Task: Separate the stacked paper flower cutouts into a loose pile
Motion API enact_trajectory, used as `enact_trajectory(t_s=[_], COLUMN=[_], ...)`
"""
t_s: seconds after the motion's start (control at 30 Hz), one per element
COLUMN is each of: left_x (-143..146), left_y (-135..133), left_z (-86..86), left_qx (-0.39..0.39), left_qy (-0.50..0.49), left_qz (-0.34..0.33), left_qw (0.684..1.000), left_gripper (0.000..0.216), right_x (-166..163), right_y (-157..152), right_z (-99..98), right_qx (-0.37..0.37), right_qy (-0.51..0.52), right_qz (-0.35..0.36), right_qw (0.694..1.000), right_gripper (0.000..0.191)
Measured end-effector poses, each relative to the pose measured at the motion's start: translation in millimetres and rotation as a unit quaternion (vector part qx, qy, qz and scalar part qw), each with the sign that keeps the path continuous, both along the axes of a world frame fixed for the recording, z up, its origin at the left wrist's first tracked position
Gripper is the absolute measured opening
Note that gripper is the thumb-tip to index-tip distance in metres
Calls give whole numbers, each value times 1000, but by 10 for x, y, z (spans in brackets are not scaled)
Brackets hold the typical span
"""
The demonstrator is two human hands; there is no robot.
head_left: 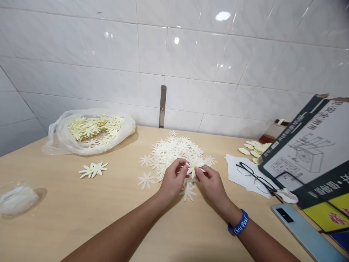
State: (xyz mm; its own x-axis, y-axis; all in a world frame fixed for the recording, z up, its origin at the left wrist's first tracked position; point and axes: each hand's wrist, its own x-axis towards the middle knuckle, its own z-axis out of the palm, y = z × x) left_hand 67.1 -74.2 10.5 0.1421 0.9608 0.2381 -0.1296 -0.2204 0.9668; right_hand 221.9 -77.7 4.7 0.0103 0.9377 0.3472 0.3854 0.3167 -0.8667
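Note:
Between my two hands is a pale yellow flower-shaped cutout (pixel 195 168) with several long petals. My left hand (pixel 174 177) pinches its left side between thumb and fingers. On the other side, the thumb and fingers of my right hand (pixel 212 182) grip its petals. Both hands are just in front of a loose pile of whitish flower cutouts (pixel 177 149) on the table. Single cutouts lie around the pile, one flower cutout (pixel 146 180) to the left and another flower cutout (pixel 188 191) below my hands. A small yellowish stack of flowers (pixel 93 170) lies farther left.
A plastic bag (pixel 128 131) of yellowish cutouts stands at the back left, a clear wrapped bundle (pixel 18 200) at the left edge. To the right are eyeglasses (pixel 261 184) on white paper (pixel 236 171), leaf-like cutouts (pixel 255 148), a jar (pixel 272 131), a printed box (pixel 305 153) and a phone (pixel 308 233).

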Motion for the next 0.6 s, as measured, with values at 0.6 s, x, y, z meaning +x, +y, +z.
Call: enact_trajectory(t_s=[0.6], left_x=[31], left_y=[63], left_z=[-49], left_qx=[-80], left_qy=[71], left_qz=[-51], left_qw=[993], left_gripper=[19], right_x=[34], right_y=[54], right_z=[50], right_qx=[-37], right_qy=[107], right_qz=[19], right_qw=[993], right_gripper=[29])
